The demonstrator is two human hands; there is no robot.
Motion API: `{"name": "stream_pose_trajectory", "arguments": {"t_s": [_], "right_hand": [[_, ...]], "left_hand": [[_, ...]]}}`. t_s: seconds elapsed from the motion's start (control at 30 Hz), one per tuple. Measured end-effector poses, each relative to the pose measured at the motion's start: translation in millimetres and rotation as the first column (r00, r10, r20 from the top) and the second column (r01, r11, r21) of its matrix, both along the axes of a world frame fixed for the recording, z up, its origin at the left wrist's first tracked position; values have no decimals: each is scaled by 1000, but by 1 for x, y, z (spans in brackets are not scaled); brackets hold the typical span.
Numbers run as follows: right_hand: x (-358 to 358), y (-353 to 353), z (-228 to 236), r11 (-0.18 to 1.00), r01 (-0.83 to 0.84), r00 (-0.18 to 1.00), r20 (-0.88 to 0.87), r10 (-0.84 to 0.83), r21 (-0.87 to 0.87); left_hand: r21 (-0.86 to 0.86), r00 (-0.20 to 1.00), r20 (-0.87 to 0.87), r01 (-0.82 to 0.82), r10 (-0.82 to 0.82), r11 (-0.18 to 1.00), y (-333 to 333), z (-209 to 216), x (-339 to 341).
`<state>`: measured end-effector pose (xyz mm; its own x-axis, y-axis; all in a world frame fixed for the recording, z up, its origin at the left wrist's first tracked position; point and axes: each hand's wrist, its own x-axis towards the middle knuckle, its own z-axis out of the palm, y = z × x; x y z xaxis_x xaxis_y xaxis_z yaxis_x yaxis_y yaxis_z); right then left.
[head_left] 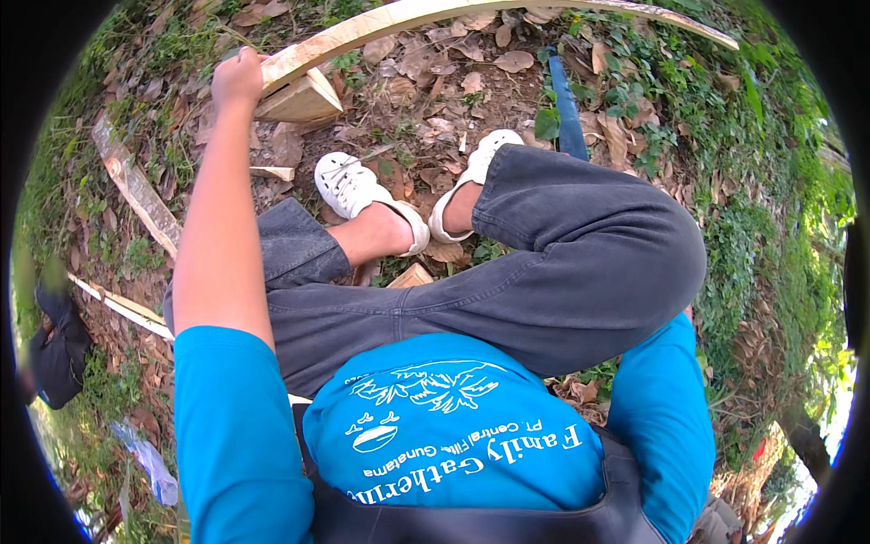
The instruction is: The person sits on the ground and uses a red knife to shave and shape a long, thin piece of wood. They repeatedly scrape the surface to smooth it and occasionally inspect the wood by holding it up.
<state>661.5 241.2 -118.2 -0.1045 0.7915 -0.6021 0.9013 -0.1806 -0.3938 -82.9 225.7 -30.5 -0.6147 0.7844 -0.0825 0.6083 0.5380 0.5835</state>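
Observation:
My left arm reaches forward, and my left hand (237, 82) is closed on the near left end of a long pale wooden plank (399, 20). The plank looks bowed in this lens and runs along the top of the view to the right. Just beneath the held end, a thick wedge-shaped wood block (304, 98) lies on the ground. Beyond my right knee, a long narrow blue strip-like object (568, 104) lies on the leaves; its kind is unclear. My right arm goes down beside my bent right leg, which hides the right hand.
I sit with legs bent, in white clogs (349, 186). A rough split log (136, 186) and a thin wood strip (122, 304) lie at left. Under my legs shows a small wood piece (410, 276). Clear plastic (149, 462) and a dark-clothed person (59, 349) are farther left.

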Motion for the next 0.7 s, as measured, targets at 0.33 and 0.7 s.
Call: {"name": "stream_pose_trajectory", "arguments": {"t_s": [0.33,0.7], "right_hand": [[-123,-112,-122,986,76,969,243,-39,-146],[-71,-114,-104,889,451,890,-34,-455,-74]], "left_hand": [[-112,720,-688,19,-92,994,4,-43,-43],[81,946,-55,-315,319,946,33,-35,-27]]}}
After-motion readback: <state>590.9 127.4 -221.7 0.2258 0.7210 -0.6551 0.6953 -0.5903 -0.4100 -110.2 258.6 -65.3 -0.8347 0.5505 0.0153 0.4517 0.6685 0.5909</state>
